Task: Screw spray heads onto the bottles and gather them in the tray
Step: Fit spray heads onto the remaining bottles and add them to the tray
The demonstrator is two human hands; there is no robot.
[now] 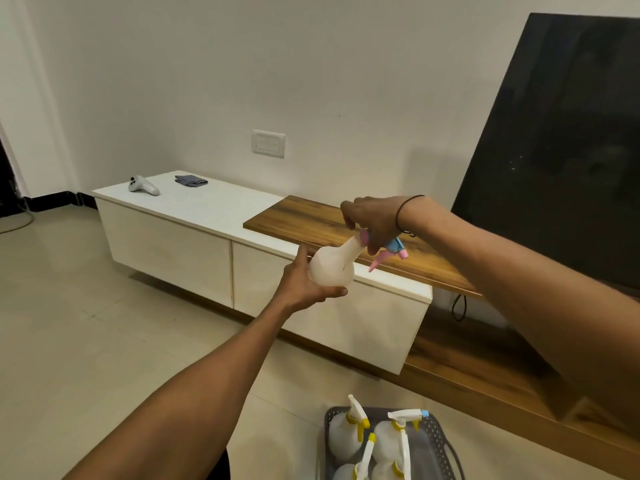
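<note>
Left hand [304, 284] wraps the round belly of the white bottle [332, 268], fingers curled under, thumb on top, holding it tilted in mid-air; right hand [372, 220] clamps down over the pink-and-blue spray head [391, 249] sitting at the bottle's neck, trigger poking out below the fingers; down on the floor, the grey tray [436, 445] holds yellow-trimmed finished bottles [346, 434]

White bottle [331, 268], pink-and-blue spray head [390, 250] (grey perforated tray [437, 445]).
</note>
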